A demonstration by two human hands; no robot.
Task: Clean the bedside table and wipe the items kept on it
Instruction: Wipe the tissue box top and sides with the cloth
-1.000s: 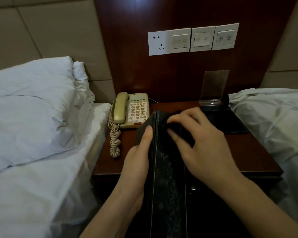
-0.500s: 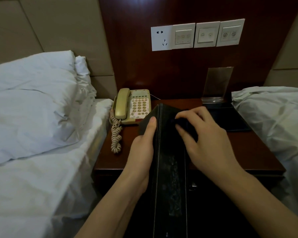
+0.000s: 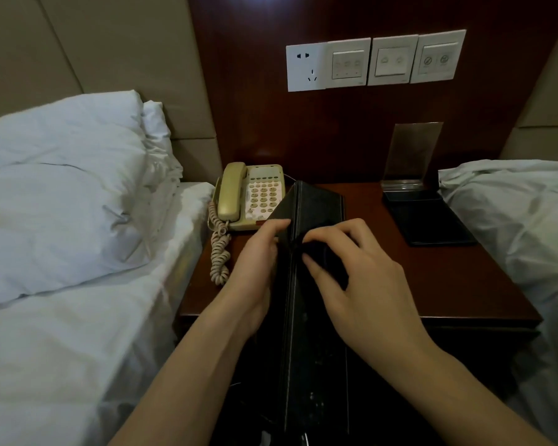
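Note:
A long black leather box (image 3: 316,365) is held tilted over the front of the dark wooden bedside table (image 3: 448,284). My left hand (image 3: 255,268) grips its left side, thumb on the top edge. My right hand (image 3: 358,278) presses a dark cloth (image 3: 319,255) against the box's upper face, fingers curled round the cloth. A beige corded telephone (image 3: 255,196) sits at the table's back left. At the back right lie a black tray (image 3: 429,220) and a clear acrylic stand (image 3: 406,156).
A bed with white pillows (image 3: 62,188) lies to the left, another white-covered bed (image 3: 522,236) to the right. A wall socket and switch panels (image 3: 374,61) are on the wood panel behind the table. The phone's coiled cord (image 3: 219,249) hangs down the table's left part.
My right hand with the cloth has slid down the box face towards me, exposing the box's far end. My left hand keeps its grip.

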